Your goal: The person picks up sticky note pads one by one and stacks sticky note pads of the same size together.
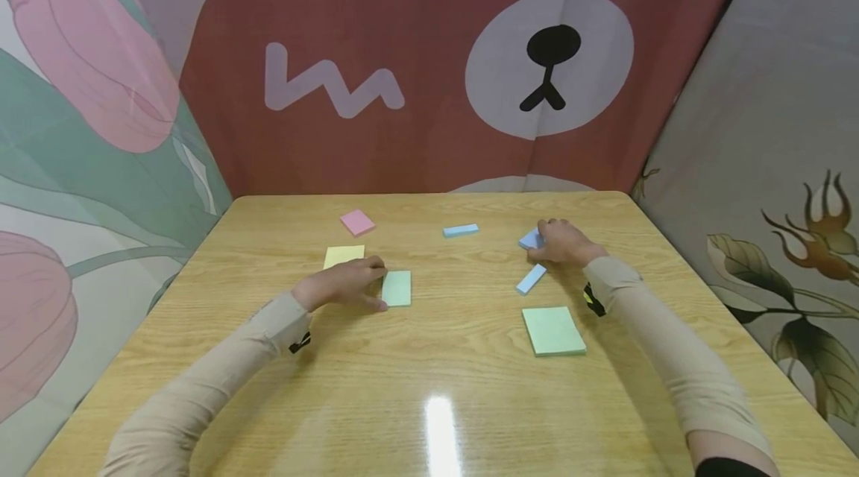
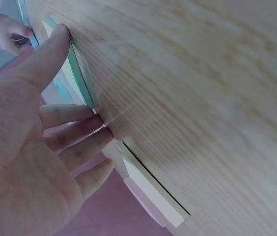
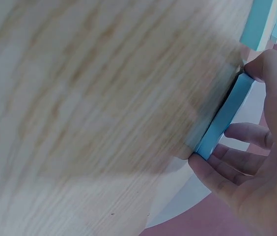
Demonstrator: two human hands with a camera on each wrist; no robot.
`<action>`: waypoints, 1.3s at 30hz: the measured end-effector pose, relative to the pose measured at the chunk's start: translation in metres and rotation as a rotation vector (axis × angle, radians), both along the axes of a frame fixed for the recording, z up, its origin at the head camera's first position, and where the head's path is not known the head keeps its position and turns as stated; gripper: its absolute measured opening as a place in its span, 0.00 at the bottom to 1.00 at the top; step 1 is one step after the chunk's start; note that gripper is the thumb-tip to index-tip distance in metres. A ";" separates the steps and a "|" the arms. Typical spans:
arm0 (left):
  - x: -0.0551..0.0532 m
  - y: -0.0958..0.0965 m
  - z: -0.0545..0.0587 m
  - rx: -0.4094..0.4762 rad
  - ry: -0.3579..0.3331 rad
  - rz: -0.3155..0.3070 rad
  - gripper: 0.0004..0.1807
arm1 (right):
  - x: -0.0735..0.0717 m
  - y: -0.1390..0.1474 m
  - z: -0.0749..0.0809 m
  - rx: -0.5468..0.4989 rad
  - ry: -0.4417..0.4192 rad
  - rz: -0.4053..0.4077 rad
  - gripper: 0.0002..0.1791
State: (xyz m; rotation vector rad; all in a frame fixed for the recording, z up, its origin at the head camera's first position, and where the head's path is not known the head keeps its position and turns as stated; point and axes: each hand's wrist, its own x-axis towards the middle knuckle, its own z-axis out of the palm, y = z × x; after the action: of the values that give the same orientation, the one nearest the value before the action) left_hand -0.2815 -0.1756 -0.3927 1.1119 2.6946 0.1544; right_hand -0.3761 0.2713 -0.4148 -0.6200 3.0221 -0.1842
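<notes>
While the left hand [image 1: 344, 285] spans the small pale-green square paper pad [image 1: 397, 289] with its thumb at one corner and a forefinger at the other, the right hand [image 1: 567, 242] pinches the small blue paper pad [image 1: 530, 239] by its ends, thumb nearest the viewer. The two hands are well apart, each over its own side of the light wood-grain table [image 1: 376, 402], the green pad left of the middle and the blue one towards the far right. A loose or uneven pinch could let the blue pad twist or its sheets slide out of line, and a low swing of the right thumb might knock the narrow light-blue paper strip [image 1: 532, 279] just beside it; likewise, the left knuckles could nudge the yellow square pad [image 1: 344, 254] close behind them. The blue pad shows a vivid, slightly bowed side in the right wrist view, with a dark line beneath; whether it is raised, I cannot tell. The green pad looks thin and straight-sided. Farther out lie a pink square pad [image 1: 358, 222], a second blue strip [image 1: 460, 230] and a larger mint-green square pad [image 1: 553, 332].
</notes>
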 end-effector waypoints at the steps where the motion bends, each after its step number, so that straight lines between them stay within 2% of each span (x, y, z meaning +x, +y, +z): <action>1: 0.000 0.000 0.000 0.001 -0.001 0.000 0.40 | 0.000 0.000 0.000 -0.006 -0.003 0.000 0.32; 5: 0.000 0.000 0.000 0.008 -0.002 -0.001 0.40 | -0.001 0.001 0.000 -0.017 -0.012 -0.004 0.31; 15: 0.000 -0.001 -0.005 0.010 0.007 0.005 0.40 | 0.001 0.001 0.003 -0.040 0.028 0.020 0.28; 28: 0.002 -0.001 -0.001 0.019 0.011 -0.003 0.40 | 0.002 -0.001 0.000 -0.075 0.038 0.030 0.29; 39: 0.003 -0.002 0.001 0.025 -0.004 -0.001 0.40 | 0.003 -0.003 0.001 -0.086 0.112 0.056 0.29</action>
State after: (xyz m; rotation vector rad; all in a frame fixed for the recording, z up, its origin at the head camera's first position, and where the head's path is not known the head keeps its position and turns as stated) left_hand -0.2790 -0.1773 -0.3919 1.1180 2.6957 0.1903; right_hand -0.3726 0.2679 -0.4134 -0.7459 3.1134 -0.2874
